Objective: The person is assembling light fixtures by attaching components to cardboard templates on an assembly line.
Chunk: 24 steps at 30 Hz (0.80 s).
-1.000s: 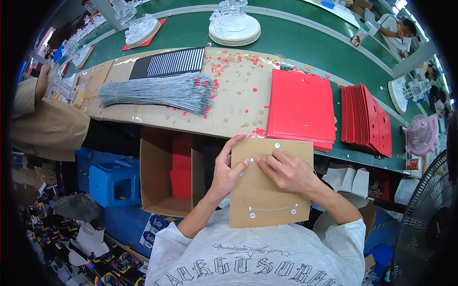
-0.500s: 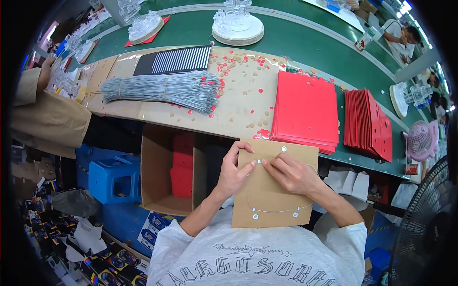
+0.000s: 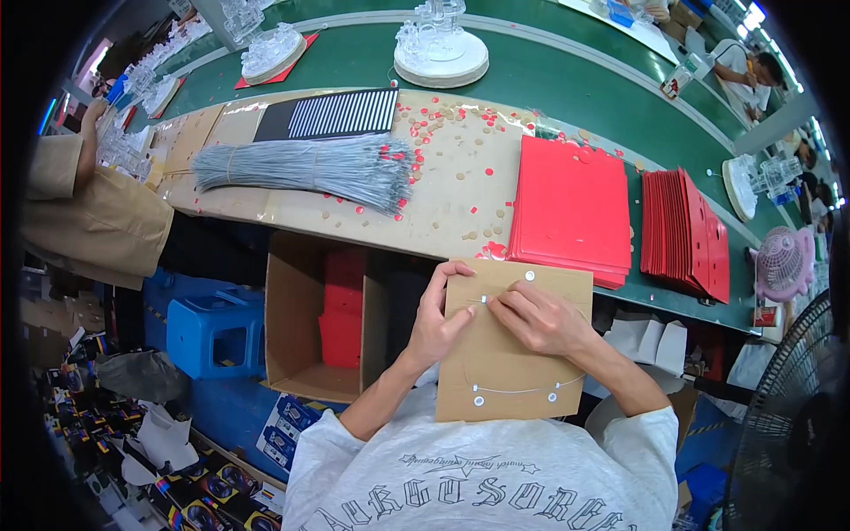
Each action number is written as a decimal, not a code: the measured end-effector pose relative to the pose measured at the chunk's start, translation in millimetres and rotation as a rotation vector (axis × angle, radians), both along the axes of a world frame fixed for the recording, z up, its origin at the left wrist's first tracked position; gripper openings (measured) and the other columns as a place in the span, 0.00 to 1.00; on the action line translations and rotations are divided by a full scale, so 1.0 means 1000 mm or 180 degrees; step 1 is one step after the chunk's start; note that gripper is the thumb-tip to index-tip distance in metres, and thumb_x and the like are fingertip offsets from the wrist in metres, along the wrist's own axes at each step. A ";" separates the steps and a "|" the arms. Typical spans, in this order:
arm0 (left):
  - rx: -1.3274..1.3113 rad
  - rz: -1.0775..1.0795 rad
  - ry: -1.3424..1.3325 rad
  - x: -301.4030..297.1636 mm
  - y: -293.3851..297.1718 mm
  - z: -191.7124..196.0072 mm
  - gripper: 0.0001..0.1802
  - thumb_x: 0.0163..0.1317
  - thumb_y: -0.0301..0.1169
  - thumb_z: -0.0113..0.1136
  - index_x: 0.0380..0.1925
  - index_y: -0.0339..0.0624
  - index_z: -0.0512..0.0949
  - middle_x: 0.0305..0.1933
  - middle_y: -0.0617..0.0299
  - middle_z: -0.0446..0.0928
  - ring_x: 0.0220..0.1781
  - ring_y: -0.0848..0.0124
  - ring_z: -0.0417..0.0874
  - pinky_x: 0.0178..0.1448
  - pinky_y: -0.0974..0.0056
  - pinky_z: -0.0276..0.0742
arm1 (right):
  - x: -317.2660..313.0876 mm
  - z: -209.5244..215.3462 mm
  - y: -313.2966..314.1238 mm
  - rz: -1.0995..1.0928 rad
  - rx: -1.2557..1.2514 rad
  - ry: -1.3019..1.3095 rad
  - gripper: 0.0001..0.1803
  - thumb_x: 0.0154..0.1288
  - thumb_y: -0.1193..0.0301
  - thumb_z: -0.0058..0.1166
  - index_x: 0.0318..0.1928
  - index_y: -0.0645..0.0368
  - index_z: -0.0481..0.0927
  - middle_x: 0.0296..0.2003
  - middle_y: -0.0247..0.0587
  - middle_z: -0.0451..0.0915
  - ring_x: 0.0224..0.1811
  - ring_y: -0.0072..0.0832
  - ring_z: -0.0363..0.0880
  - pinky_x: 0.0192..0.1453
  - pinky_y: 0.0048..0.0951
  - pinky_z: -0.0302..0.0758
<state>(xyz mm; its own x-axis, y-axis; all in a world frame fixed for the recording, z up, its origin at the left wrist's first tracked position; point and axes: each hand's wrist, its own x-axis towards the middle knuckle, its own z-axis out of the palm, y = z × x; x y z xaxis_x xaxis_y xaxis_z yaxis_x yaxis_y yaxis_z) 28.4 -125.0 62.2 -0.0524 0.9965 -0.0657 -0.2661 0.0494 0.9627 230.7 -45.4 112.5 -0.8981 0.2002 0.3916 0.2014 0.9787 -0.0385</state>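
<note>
Left hand [image 3: 436,320]: we grip the brown card's [image 3: 513,372] left edge, fingers closed on it.
Right hand [image 3: 542,320]: fingers pinched together on a thin wire [image 3: 482,300] near the card's top.
Card: held flat over our lap, just below the desk [image 3: 443,190] edge.
Nearby: red sheet stack [image 3: 571,208], grey wire bundle [image 3: 301,168], open carton [image 3: 310,319].

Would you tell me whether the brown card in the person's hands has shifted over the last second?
No. The brown card keeps its top edge just under the red sheet stack, with both hands on it as before.
</note>
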 end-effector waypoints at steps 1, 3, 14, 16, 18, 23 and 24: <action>0.0015 0.0002 0.0003 -0.002 0.002 0.001 0.25 0.59 0.18 0.56 0.58 0.42 0.67 0.52 0.61 0.71 0.53 0.75 0.77 0.57 0.67 0.73 | 0.000 0.001 0.003 0.0040 -0.0107 0.0041 0.21 0.49 0.76 0.60 0.47 0.68 0.84 0.37 0.40 0.78 0.40 0.32 0.82 0.39 0.31 0.84; -0.0251 -0.0187 -0.0308 -0.007 0.003 0.002 0.26 0.59 0.18 0.57 0.58 0.43 0.67 0.53 0.61 0.71 0.53 0.75 0.77 0.57 0.67 0.73 | 0.005 0.003 0.007 0.0094 -0.0207 0.0087 0.21 0.49 0.76 0.60 0.46 0.68 0.84 0.37 0.40 0.78 0.40 0.32 0.81 0.39 0.31 0.84; -0.0113 -0.0093 -0.0232 -0.004 -0.002 -0.004 0.26 0.60 0.17 0.56 0.59 0.43 0.66 0.55 0.60 0.70 0.56 0.74 0.76 0.61 0.67 0.72 | 0.006 -0.004 0.003 -0.0010 -0.0266 0.0213 0.21 0.48 0.76 0.61 0.46 0.68 0.83 0.38 0.41 0.78 0.40 0.33 0.81 0.39 0.32 0.83; -0.0243 -0.0198 -0.0349 -0.005 0.000 -0.005 0.26 0.61 0.17 0.56 0.59 0.43 0.66 0.55 0.60 0.70 0.56 0.74 0.75 0.61 0.67 0.72 | 0.010 -0.008 0.002 -0.0058 -0.0206 0.0175 0.21 0.48 0.75 0.61 0.46 0.68 0.83 0.37 0.41 0.78 0.40 0.33 0.81 0.39 0.31 0.83; 0.0315 -0.0027 0.0525 -0.002 0.001 -0.011 0.26 0.62 0.18 0.56 0.61 0.43 0.66 0.56 0.58 0.71 0.57 0.73 0.75 0.61 0.66 0.73 | 0.007 -0.010 0.000 -0.0140 -0.0180 0.0129 0.20 0.48 0.75 0.60 0.46 0.68 0.83 0.37 0.41 0.78 0.40 0.33 0.81 0.39 0.31 0.83; -0.0008 -0.0184 -0.0150 -0.005 0.000 0.007 0.23 0.66 0.21 0.60 0.61 0.40 0.70 0.54 0.59 0.75 0.57 0.74 0.76 0.62 0.67 0.74 | 0.001 -0.005 -0.002 -0.0213 -0.0531 0.0122 0.20 0.49 0.76 0.63 0.47 0.64 0.84 0.38 0.41 0.79 0.41 0.36 0.82 0.41 0.33 0.82; -0.0177 -0.0352 0.0091 -0.012 0.000 0.005 0.20 0.65 0.22 0.62 0.58 0.38 0.76 0.57 0.56 0.77 0.61 0.71 0.77 0.64 0.66 0.74 | 0.005 -0.006 -0.003 -0.0246 -0.0530 0.0126 0.20 0.49 0.76 0.63 0.47 0.64 0.84 0.38 0.41 0.79 0.41 0.36 0.82 0.41 0.33 0.82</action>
<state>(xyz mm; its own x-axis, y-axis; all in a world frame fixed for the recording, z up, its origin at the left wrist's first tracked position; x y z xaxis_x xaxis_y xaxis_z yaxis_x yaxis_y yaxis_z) 16.6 -125.0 67.0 0.0549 0.9911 -0.1212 -0.2285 0.1306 0.9647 235.4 -48.0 106.8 -0.8621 0.3329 0.3821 0.2708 0.9399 -0.2079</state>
